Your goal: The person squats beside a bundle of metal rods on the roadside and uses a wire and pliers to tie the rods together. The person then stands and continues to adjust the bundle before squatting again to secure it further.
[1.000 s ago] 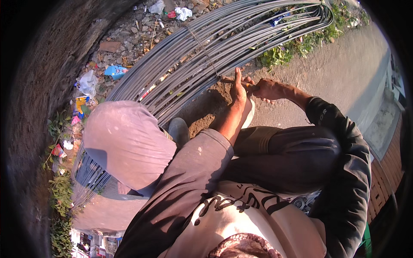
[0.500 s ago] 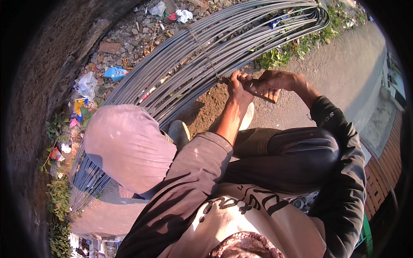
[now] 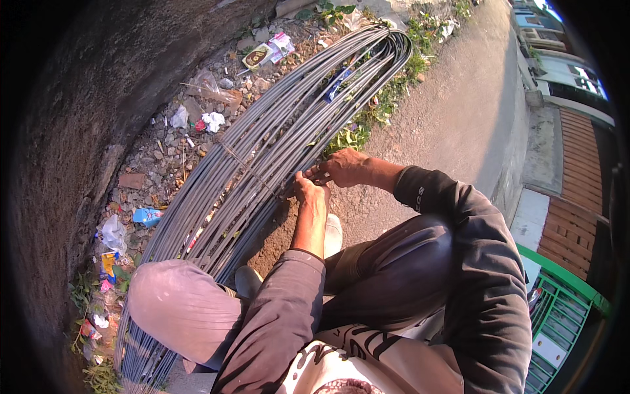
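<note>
A long bent bundle of thin grey steel rods [image 3: 262,141] lies on the ground, looped at its far end. A tie wire [image 3: 239,157] crosses it near the middle. At the bundle's right edge, beside the end of this tie, my left hand [image 3: 311,192] is closed with its fingers pinched together. My right hand [image 3: 346,167] is closed too, its fingertips meeting the left hand's. What either hand grips is hidden by the fingers. My knees are bent on both sides of my left forearm, one over the bundle's near part.
A rough dark wall [image 3: 85,131] runs along the left, with rubble, plastic scraps and a blue carton [image 3: 147,217] at its foot. Paved ground [image 3: 453,125] stretches to the right, toward a green metal gate [image 3: 558,328]. Leafy weeds [image 3: 351,138] grow along the bundle.
My view has shifted, so the bundle and hands appear lower and further left. My right hand has turned in against the left; the brown flat piece seen in it before is out of sight.
</note>
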The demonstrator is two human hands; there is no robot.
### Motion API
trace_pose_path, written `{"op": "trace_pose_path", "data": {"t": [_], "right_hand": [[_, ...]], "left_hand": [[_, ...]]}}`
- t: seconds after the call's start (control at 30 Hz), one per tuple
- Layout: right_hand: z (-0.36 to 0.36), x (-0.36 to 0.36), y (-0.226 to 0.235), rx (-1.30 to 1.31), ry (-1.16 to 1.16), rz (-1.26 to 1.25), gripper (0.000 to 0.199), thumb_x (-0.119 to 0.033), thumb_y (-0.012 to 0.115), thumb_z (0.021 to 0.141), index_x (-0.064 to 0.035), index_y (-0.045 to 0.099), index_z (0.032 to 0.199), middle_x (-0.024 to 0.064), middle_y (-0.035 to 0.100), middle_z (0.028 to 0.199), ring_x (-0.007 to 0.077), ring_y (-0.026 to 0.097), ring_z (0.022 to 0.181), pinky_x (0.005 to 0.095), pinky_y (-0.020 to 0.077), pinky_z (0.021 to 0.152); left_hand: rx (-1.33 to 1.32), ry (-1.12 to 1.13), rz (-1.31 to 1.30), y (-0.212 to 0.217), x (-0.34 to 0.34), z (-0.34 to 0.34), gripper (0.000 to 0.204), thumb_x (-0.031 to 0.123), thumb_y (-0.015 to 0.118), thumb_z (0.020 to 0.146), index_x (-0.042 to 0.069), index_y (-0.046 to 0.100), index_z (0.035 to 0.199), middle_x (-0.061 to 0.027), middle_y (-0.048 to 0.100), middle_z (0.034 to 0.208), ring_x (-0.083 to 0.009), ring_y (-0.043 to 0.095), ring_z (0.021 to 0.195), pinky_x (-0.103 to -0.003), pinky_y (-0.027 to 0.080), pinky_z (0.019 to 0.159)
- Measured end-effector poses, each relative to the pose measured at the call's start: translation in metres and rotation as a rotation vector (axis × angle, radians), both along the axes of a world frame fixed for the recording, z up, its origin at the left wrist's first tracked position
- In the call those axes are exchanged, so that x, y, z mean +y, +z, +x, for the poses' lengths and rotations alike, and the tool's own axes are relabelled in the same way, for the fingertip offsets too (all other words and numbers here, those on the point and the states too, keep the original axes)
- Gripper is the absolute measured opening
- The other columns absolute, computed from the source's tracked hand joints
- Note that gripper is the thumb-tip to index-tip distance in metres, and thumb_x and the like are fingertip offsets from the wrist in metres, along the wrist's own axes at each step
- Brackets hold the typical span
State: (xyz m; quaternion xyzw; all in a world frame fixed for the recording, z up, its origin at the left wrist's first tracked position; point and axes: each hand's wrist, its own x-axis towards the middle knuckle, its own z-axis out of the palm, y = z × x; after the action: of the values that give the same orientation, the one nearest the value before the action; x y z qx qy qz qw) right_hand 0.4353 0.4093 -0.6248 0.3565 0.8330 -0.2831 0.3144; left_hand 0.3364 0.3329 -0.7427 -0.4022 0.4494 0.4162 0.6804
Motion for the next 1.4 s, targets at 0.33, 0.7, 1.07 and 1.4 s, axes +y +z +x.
{"op": "trace_pose_path", "data": {"t": [0.33,0.7,1.07,1.4], "right_hand": [[0.005,0.021,-0.048,0.064,0.441,-0.156,0.03,-0.021,0.054,0.09,0.0016,0.074,0.092,0.0187,0.073,0.093,0.0342,0.072,0.09,0.0465,0.0587,0.077],[-0.023,0.035,-0.017,-0.41,-0.405,-0.921,0.032,-0.029,0.062,0.09,-0.0022,0.068,0.105,0.0075,0.066,0.084,0.018,0.064,0.069,0.0362,0.054,0.057],[-0.005,0.005,-0.013,-0.378,-0.759,-1.369,0.032,-0.036,0.06,0.098,-0.0044,0.061,0.098,0.0037,0.058,0.073,0.0171,0.057,0.062,0.034,0.0491,0.059],[-0.007,0.0,-0.007,-0.374,-0.895,-1.519,0.031,-0.035,0.056,0.101,-0.0039,0.061,0.099,0.0057,0.061,0.072,0.0204,0.061,0.063,0.0379,0.0514,0.059]], "left_hand": [[0.069,0.048,0.129,0.046,-0.017,-0.016,0.029,0.029,0.068,0.094,0.01,0.06,0.114,-0.0061,0.059,0.103,-0.0185,0.057,0.093,-0.036,0.047,0.08],[0.147,-0.119,0.09,0.061,-0.035,-0.023,0.087,0.063,0.078,0.079,0.01,0.046,0.14,-0.0087,0.053,0.12,-0.02,0.053,0.106,-0.035,0.046,0.09],[0.352,-0.209,-0.134,0.078,-0.043,-0.014,0.084,0.058,0.088,0.07,-0.008,0.057,0.111,-0.012,0.062,0.092,-0.0212,0.061,0.074,-0.035,0.052,0.059],[0.381,-0.381,-0.112,0.056,-0.051,-0.008,0.102,0.071,0.079,0.07,-0.014,0.056,0.123,-0.0254,0.066,0.113,-0.0338,0.067,0.091,-0.045,0.055,0.075]]}}
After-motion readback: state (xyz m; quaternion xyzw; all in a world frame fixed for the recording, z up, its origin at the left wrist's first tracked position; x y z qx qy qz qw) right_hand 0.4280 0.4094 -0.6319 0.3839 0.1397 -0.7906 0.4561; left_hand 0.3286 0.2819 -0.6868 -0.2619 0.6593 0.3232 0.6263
